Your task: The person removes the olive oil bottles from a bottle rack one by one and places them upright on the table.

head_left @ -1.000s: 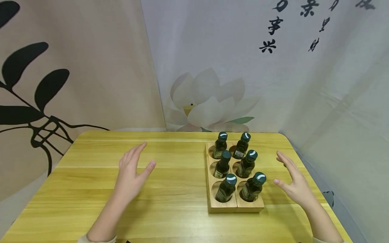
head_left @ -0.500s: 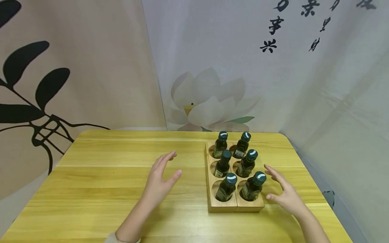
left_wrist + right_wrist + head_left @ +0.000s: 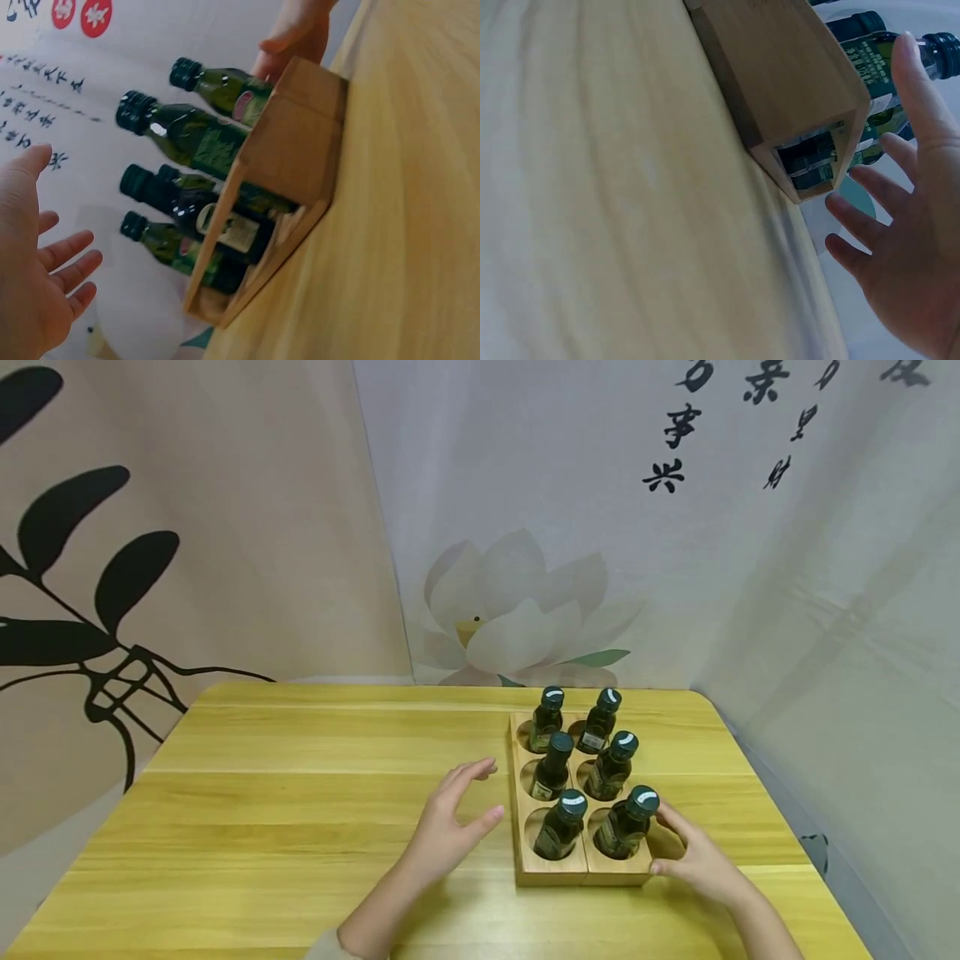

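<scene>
My left hand (image 3: 452, 822) hovers in the lower middle of the head view, fingers straight and slightly spread, thumb pointing toward the wooden bottle rack (image 3: 551, 868) just to its right; a narrow strip of the yellow wooden table (image 3: 300, 793) shows between them, so it holds nothing. In the left wrist view the same hand (image 3: 34, 281) fills the lower left corner, palm open, clear of the rack (image 3: 289, 161). My right hand (image 3: 693, 856) sits at the lower right of the head view, against the rack's right side near its front corner, thumb low by the base and fingers reaching up behind the nearest green bottle (image 3: 626, 822); whether the fingertips actually touch the wood I cannot tell, since the bottle and rack hide them. In the right wrist view that hand (image 3: 904, 255) is open at the right edge, fingers spread, with a gap to the rack's corner (image 3: 787, 97). The rack stands right of centre on the table, holding six dark green bottles in two rows of three. Both forearms are cut off by the bottom edge, and the bottle labels are too small to read.
</scene>
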`<state>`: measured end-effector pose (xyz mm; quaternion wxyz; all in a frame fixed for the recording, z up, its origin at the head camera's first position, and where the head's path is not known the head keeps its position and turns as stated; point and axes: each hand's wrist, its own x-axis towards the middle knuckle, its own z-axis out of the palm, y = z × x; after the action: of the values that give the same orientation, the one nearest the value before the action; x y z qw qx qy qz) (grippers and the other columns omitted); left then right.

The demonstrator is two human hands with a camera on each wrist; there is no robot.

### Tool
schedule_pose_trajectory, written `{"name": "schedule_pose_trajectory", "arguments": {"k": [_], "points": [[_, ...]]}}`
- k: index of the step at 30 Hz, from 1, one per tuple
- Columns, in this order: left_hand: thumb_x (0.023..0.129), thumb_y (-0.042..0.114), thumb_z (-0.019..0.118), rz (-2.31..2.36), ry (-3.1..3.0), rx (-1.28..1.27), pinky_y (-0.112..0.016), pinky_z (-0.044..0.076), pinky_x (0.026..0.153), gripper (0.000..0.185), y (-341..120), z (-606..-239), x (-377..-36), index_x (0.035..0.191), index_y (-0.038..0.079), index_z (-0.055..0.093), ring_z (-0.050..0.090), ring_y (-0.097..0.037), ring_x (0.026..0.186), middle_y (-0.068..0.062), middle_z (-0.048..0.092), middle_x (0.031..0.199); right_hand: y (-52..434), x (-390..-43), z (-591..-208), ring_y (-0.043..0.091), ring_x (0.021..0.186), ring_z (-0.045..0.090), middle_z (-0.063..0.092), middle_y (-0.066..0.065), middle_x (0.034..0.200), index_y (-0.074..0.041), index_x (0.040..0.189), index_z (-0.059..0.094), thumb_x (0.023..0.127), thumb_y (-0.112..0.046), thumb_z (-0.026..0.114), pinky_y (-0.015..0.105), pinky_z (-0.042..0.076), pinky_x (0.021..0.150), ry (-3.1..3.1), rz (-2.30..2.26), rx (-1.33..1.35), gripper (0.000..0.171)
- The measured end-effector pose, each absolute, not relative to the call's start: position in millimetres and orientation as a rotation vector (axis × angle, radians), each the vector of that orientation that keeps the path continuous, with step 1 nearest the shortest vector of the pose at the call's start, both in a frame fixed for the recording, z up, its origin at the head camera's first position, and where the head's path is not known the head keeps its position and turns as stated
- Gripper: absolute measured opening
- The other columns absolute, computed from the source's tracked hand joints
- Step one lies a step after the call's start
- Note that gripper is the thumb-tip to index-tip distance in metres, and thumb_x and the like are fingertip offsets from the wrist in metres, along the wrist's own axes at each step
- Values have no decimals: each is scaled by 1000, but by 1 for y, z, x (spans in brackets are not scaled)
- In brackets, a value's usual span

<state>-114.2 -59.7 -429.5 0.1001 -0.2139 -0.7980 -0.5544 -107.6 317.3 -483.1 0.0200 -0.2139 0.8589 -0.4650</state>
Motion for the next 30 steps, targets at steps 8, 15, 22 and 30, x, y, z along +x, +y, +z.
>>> {"name": "schedule_pose_trajectory", "arguments": {"k": [8, 15, 22, 30], "points": [[85, 25, 72, -1696, -2393, -678, -46, 40, 100, 59, -41, -442, -113, 139, 17, 50, 50, -17, 116, 5, 55, 127, 318, -106, -490, 47, 120, 42, 39, 40, 134, 19, 138, 30, 74, -13, 82, 17, 30, 97, 2684, -1397, -641, 88], [87, 31, 70, -1720, -2420, -712, -47, 40, 100, 58, -29, -453, -115, 138, 12, 51, 52, -21, 116, -1, 55, 130, 318, -108, -497, -9, 118, 35, 33, 46, 132, 25, 136, 24, 78, -9, 79, 13, 29, 96, 2523, -1538, -662, 87], [87, 28, 71, -1797, -2405, -728, -52, 39, 99, 58, -20, -461, -117, 138, 10, 50, 52, -22, 115, -3, 56, 129, 319, -110, -501, -10, 119, 35, 32, 48, 131, 26, 135, 23, 78, -5, 78, 13, 29, 96, 2475, -1601, -695, 85], [87, 29, 71, -1832, -2351, -803, -48, 40, 99, 57, -10, -462, -116, 137, 9, 52, 53, -20, 114, -7, 58, 125, 320, -112, -505, -5, 122, 37, 30, 48, 132, 24, 137, 22, 82, -9, 76, 16, 30, 98, 2391, -1664, -751, 84]]}}
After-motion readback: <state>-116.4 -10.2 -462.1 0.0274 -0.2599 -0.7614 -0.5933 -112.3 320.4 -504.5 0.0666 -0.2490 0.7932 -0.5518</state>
